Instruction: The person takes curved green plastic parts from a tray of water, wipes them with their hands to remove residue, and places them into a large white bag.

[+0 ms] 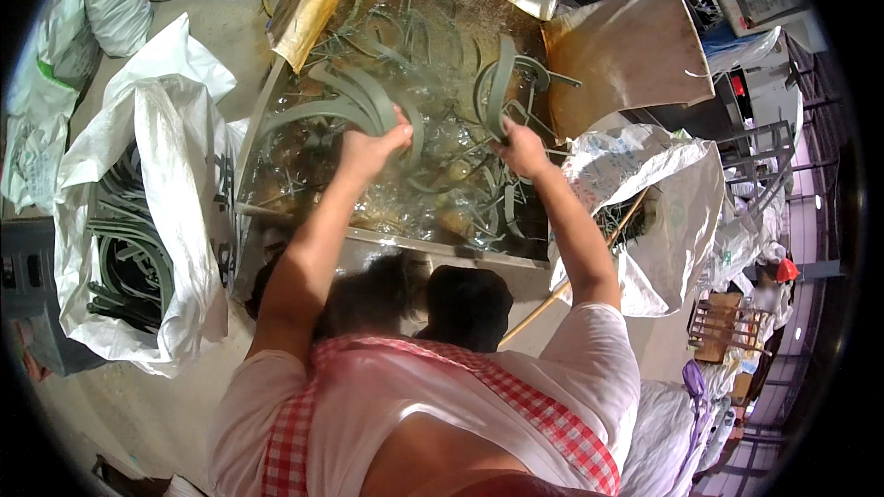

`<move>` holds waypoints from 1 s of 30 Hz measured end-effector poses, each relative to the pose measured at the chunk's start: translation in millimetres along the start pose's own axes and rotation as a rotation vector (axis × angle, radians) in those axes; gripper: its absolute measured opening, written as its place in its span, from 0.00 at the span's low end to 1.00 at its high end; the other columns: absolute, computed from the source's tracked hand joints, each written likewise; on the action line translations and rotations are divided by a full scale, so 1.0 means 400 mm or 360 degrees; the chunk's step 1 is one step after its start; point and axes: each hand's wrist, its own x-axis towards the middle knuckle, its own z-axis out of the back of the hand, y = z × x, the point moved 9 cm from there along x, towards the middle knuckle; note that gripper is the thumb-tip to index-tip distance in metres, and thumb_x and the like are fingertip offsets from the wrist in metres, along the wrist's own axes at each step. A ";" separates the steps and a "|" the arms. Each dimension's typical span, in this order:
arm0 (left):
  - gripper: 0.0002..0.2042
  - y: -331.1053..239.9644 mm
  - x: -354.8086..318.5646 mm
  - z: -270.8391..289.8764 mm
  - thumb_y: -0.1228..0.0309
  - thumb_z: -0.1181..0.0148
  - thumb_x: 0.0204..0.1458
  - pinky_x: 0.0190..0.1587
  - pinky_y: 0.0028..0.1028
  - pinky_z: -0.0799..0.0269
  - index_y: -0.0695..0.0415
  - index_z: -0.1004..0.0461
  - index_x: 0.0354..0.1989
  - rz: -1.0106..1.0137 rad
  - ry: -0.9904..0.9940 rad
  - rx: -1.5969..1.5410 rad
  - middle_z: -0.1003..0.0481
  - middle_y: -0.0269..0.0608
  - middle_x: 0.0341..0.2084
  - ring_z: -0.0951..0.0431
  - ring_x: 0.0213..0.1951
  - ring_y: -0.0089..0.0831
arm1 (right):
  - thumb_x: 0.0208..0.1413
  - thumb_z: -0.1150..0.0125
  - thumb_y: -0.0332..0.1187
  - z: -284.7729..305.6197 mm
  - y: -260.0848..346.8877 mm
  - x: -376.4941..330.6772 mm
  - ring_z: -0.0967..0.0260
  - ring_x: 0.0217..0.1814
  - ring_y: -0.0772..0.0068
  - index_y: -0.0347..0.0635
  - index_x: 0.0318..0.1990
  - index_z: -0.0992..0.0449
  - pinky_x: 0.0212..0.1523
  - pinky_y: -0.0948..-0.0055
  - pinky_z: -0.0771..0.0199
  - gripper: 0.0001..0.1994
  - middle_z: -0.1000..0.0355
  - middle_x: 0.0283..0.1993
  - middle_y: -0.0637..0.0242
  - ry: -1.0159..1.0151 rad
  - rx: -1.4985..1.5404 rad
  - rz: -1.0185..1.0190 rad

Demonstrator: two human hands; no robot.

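A metal tank point(247, 164) of bubbling water stands before me, with several curved, grey-green rubbery strips lying in it. Closed around a bunch of these curved strips point(343, 109), my left hand point(373, 145) is over the tank's left half. At the right side, my right hand point(523, 149) grips one end of another curved strip point(500, 78), which rises above the water. Thin dark strips tangle in the water below that hand. Bubbles and glare hide much of what lies deeper.
A white woven sack point(166, 175) with coiled green strips point(133, 253) stands open at left. Right of the tank are a brown board point(631, 55), another open white sack point(686, 193) and a thin wooden stick point(543, 306). A dark crate point(41, 290) sits far left.
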 end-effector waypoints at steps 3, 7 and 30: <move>0.17 -0.050 -0.018 -0.050 0.78 0.40 0.45 0.39 0.28 0.29 0.62 0.31 0.45 0.0007 0.0114 -0.0279 0.25 0.46 0.39 0.24 0.41 0.33 | 0.47 0.41 0.38 -0.068 0.097 -0.013 0.30 0.36 0.49 0.45 0.47 0.35 0.35 0.56 0.31 0.20 0.28 0.32 0.51 0.0113 -0.0160 0.0203; 0.20 -0.050 -0.040 -0.085 0.76 0.40 0.44 0.41 0.30 0.29 0.63 0.33 0.49 0.0248 0.0378 -0.0371 0.25 0.48 0.39 0.23 0.40 0.38 | 0.47 0.40 0.36 -0.119 0.263 -0.022 0.28 0.37 0.53 0.45 0.52 0.39 0.35 0.60 0.29 0.24 0.27 0.33 0.51 0.0419 -0.0264 0.0290; 0.24 -0.068 -0.036 -0.018 0.75 0.41 0.39 0.41 0.34 0.27 0.64 0.35 0.50 0.0301 0.0298 -0.0790 0.26 0.43 0.33 0.24 0.34 0.35 | 0.54 0.48 0.48 -0.158 0.268 0.027 0.33 0.38 0.71 0.43 0.39 0.29 0.40 0.73 0.37 0.17 0.28 0.36 0.65 0.0431 0.3003 -0.0517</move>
